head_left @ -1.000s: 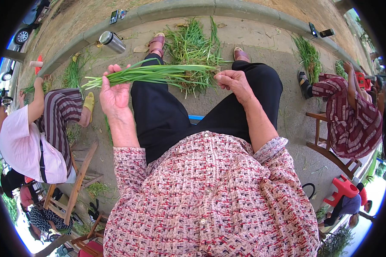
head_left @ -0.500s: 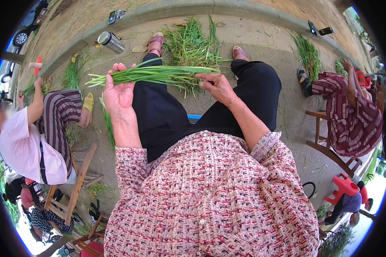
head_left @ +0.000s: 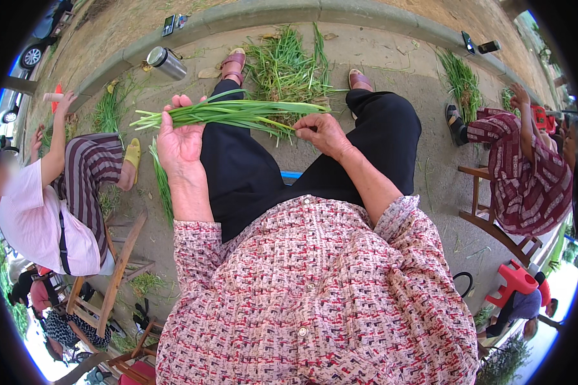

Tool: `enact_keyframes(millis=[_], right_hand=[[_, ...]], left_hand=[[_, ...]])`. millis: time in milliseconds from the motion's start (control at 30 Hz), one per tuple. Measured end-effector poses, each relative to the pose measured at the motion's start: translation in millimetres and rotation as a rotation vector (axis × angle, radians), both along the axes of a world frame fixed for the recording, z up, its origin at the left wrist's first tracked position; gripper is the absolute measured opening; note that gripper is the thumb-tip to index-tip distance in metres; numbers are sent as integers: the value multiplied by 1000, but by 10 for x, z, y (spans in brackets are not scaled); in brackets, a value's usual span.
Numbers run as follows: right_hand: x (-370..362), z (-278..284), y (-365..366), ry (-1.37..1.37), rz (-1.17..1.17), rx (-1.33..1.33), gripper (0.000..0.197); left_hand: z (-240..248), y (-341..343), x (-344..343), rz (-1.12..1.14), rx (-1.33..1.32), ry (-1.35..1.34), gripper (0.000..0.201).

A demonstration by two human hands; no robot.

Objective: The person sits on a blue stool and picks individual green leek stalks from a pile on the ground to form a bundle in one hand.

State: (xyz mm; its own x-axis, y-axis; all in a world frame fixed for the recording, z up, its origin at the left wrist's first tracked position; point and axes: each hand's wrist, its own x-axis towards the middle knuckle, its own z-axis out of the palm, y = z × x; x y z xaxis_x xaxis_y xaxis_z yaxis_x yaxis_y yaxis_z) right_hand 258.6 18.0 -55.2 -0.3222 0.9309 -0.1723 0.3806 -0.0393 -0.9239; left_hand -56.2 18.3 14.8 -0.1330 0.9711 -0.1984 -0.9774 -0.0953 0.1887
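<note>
My left hand (head_left: pixel 182 149) is palm up in front of my left thigh, its thumb over a bunch of long green garlic chives (head_left: pixel 237 113). Pale stem ends stick out past the hand on the left, and the leaves run rightward. At the leaf end my right hand (head_left: pixel 325 133) is closed in a pinch on a thin leaf at the lower edge of the bunch. Beyond, between my feet, lies a loose pile of chives (head_left: pixel 286 64) mixed with dry straw-coloured bits. Another green bundle (head_left: pixel 162 186) lies on the ground beside my left leg.
A steel tumbler (head_left: pixel 167 63) stands by the concrete kerb (head_left: pixel 237 18). Seated people flank me: one in a striped pink top (head_left: pixel 51 218) at left, one in patterned maroon clothes (head_left: pixel 526 173) at right. A wooden chair (head_left: pixel 119 276) and a red stool (head_left: pixel 512 282) stand nearby.
The bunch and my left hand have shifted slightly right. My right fingers have closed in and lowered a little at the leaf ends. The person at left has raised an arm.
</note>
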Motion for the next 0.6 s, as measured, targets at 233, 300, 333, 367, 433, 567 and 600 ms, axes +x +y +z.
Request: enact_keyframes(millis=[233,300,333,367,433,567,600], right_hand=[[25,31,1,-124,19,-2,17],[28,41,-3,-168,19,-26,18],[25,47,-6,-192,20,-36,18],[22,56,-7,-215,22,-46,18],[24,78,-15,-246,28,-60,17],[45,93,-27,-263,36,-56,17],[48,98,-29,-265,40,-54,17]], left_hand=[[1,-24,8,36,-35,62,18],[-1,-33,26,57,-52,81,18],[-3,-41,40,55,-44,120,19],[4,-50,61,53,-35,160,19],[9,-56,73,54,-24,195,20],[27,-46,77,77,-45,199,21],[39,-43,73,85,-60,206,22]])
